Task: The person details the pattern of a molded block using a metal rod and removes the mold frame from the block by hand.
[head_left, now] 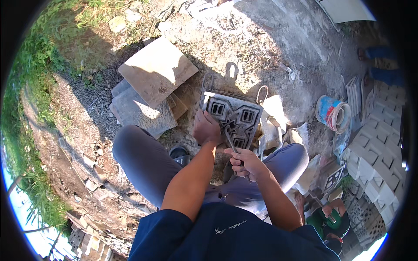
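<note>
Between my knees stands a grey metal block mould, with raised shapes and slotted openings on its face. Two wire loop handles rise from its far side. My left hand is closed on the mould's left edge. In my right hand, with the fingers wrapped round it, is a slim metal tool with a long narrow shaft. Its far end reaches onto the mould's face, among the raised shapes; the exact tip is hard to make out there.
Flat square boards or slabs lie stacked at the far left. A dark cup-like container sits by my left knee. To the right are a blue bucket and stacked pale blocks. Another person in green works at lower right.
</note>
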`<act>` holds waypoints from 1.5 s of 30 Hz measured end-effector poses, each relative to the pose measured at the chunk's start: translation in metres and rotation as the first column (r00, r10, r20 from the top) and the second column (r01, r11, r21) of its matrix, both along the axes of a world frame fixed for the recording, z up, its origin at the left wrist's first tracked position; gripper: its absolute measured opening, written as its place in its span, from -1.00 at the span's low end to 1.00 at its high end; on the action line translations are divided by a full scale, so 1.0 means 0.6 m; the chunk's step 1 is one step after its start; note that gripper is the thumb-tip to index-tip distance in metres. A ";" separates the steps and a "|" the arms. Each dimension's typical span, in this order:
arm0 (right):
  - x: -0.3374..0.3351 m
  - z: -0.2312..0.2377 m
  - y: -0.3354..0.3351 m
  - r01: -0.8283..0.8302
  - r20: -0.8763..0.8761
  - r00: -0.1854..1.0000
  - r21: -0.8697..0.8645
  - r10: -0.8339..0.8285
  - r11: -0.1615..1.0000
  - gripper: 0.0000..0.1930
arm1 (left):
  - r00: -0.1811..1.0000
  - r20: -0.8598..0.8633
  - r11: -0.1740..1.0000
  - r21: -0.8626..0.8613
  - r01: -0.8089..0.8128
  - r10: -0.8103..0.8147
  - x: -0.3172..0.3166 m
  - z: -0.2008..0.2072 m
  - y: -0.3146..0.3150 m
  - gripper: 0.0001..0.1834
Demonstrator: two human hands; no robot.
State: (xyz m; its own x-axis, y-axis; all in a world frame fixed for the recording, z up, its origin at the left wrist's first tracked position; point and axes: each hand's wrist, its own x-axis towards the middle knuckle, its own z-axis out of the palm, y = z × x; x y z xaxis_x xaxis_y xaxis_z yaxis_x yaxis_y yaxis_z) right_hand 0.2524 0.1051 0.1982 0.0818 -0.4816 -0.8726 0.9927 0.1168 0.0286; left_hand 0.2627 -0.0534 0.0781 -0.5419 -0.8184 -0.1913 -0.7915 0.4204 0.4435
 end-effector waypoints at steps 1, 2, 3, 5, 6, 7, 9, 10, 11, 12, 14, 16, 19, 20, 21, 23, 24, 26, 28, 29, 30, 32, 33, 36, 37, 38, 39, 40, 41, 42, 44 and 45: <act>-0.005 -0.003 0.001 0.040 0.072 0.997 -0.020 -0.039 0.999 -0.66 | 1.000 -0.002 1.000 -0.002 -0.004 0.004 -0.002 0.002 -0.002 -0.71; -0.009 -0.009 0.002 0.037 0.071 0.997 -0.021 -0.036 0.999 -0.66 | 1.000 -0.023 1.000 0.013 -0.001 0.002 -0.003 0.004 -0.005 -0.71; -0.012 -0.015 0.003 0.177 0.183 0.969 -0.053 -0.165 0.983 -0.65 | 0.999 -0.043 1.000 0.030 0.001 0.000 -0.004 0.004 -0.006 -0.71; -0.013 -0.020 0.002 0.317 0.296 0.912 -0.069 -0.284 0.946 -0.64 | 0.999 -0.043 1.000 0.022 -0.003 0.004 -0.004 0.002 -0.006 -0.71; -0.010 -0.019 -0.005 0.522 0.473 0.767 -0.066 -0.434 0.850 -0.63 | 0.999 -0.043 1.000 0.012 -0.005 0.006 -0.003 0.001 -0.006 -0.70; -0.009 -0.018 -0.011 0.698 0.629 0.565 -0.021 -0.533 0.716 -0.61 | 0.999 -0.044 1.000 0.011 -0.005 0.005 -0.001 0.000 -0.006 -0.70; -0.009 -0.019 -0.018 0.780 0.689 0.453 0.000 -0.565 0.626 -0.59 | 1.000 -0.011 1.000 -0.010 0.000 0.000 0.002 -0.002 -0.005 -0.76; -0.010 -0.019 -0.020 0.848 0.742 0.334 0.032 -0.581 0.529 -0.56 | 1.000 -0.011 1.000 -0.011 0.001 -0.002 0.003 -0.005 -0.004 -0.76; -0.011 -0.021 -0.020 0.906 0.772 0.225 0.059 -0.594 0.419 -0.49 | 1.000 -0.007 1.000 -0.015 0.016 -0.016 0.003 -0.007 -0.004 -0.76; -0.020 -0.020 -0.017 0.907 0.772 0.224 0.059 -0.594 0.418 -0.49 | 1.000 -0.003 0.999 -0.018 0.030 -0.030 0.002 -0.009 -0.003 -0.76; -0.049 -0.008 -0.022 0.906 0.780 -0.024 0.281 -0.626 0.316 -0.48 | 1.000 -0.028 0.999 -0.037 0.007 -0.008 0.000 -0.010 -0.005 -0.74; -0.062 0.005 -0.038 0.907 0.698 -0.029 0.319 -0.715 0.274 -0.48 | 0.998 -0.059 0.999 -0.046 -0.006 0.004 -0.002 -0.008 -0.002 -0.71; -0.046 -0.034 -0.036 0.917 0.668 -0.008 0.302 -0.744 0.261 -0.52 | 0.999 -0.052 1.000 -0.024 0.016 -0.017 -0.002 -0.005 -0.002 -0.71; -0.043 -0.041 -0.033 0.918 0.669 -0.009 0.300 -0.744 0.259 -0.52 | 0.999 -0.042 1.000 -0.023 0.008 -0.009 -0.004 -0.006 -0.001 -0.71; -0.041 -0.038 -0.039 0.916 0.650 0.004 0.303 -0.760 0.263 -0.53 | 1.000 -0.030 1.000 -0.023 0.000 -0.001 -0.004 -0.005 -0.001 -0.72; -0.036 -0.040 -0.044 0.914 0.630 0.014 0.307 -0.777 0.265 -0.54 | 0.999 -0.037 1.000 -0.016 0.004 -0.005 -0.002 -0.004 -0.002 -0.72; -0.034 -0.044 -0.045 0.911 0.611 0.030 0.309 -0.791 0.273 -0.53 | 0.999 -0.046 1.000 -0.010 0.005 -0.006 -0.001 -0.003 -0.002 -0.72; -0.032 -0.048 -0.043 0.909 0.592 0.045 0.309 -0.805 0.278 -0.52 | 0.999 -0.047 1.000 -0.014 0.018 -0.018 -0.002 -0.002 -0.001 -0.72; -0.038 -0.049 -0.047 0.884 0.572 0.057 0.352 -0.818 0.308 -0.52 | 0.998 -0.052 0.999 -0.024 0.028 -0.029 -0.002 -0.006 -0.003 -0.71; -0.036 -0.050 -0.045 0.885 0.575 0.056 0.350 -0.816 0.307 -0.52 | 0.998 -0.064 0.999 -0.033 0.025 -0.027 0.000 -0.007 -0.004 -0.71; -0.032 -0.049 -0.039 0.882 0.590 0.133 0.297 -0.796 0.367 -0.52 | 0.997 -0.074 0.999 -0.041 0.021 -0.024 0.002 -0.007 -0.004 -0.70; -0.036 -0.053 -0.028 0.873 0.604 0.208 0.241 -0.769 0.425 -0.52 | 0.998 -0.053 0.999 -0.041 0.015 -0.017 0.002 -0.011 -0.006 -0.71; -0.050 -0.057 -0.019 0.860 0.641 0.210 0.238 -0.738 0.451 -0.50 | 0.999 -0.032 1.000 -0.029 0.010 -0.011 0.000 -0.009 -0.001 -0.71; -0.071 -0.059 -0.003 0.814 0.657 0.274 0.230 -0.702 0.533 -0.43 | 0.999 -0.053 1.000 0.007 0.009 -0.008 -0.001 -0.001 0.002 -0.71; -0.072 -0.057 -0.004 0.811 0.669 0.257 0.244 -0.698 0.532 -0.42 | 0.999 -0.053 1.000 0.003 0.007 -0.007 0.000 -0.003 0.001 -0.71; -0.073 -0.057 -0.005 0.808 0.680 0.239 0.257 -0.693 0.531 -0.40 | 0.999 -0.041 1.000 0.002 0.006 -0.006 0.000 -0.006 -0.001 -0.71; -0.069 -0.059 -0.001 0.807 0.682 0.240 0.255 -0.690 0.533 -0.40 | 1.000 -0.029 1.000 0.003 0.006 -0.006 -0.001 -0.005 -0.001 -0.71; -0.059 -0.063 0.005 0.856 0.712 0.122 0.278 -0.692 0.436 -0.39 | 1.000 -0.029 1.000 0.000 0.005 -0.005 -0.002 -0.004 -0.001 -0.71; -0.051 -0.067 0.009 0.891 0.736 0.002 0.306 -0.677 0.335 -0.38 | 1.000 -0.009 1.000 -0.012 0.006 -0.006 -0.003 -0.004 0.001 -0.72; -0.042 -0.069 0.010 0.892 0.737 -0.001 0.307 -0.675 0.333 -0.38 | 1.000 0.013 1.000 -0.023 0.010 -0.010 -0.003 -0.002 0.001 -0.74; -0.028 -0.076 0.008 0.929 0.721 -0.095 0.312 -0.686 0.199 -0.37 | 0.999 0.037 1.000 -0.026 0.015 -0.014 -0.004 0.001 -0.003 -0.73; -0.027 -0.088 0.000 0.930 0.708 -0.092 0.312 -0.700 0.193 -0.37 | 0.998 0.060 1.000 -0.022 0.018 -0.017 -0.004 0.002 -0.001 -0.73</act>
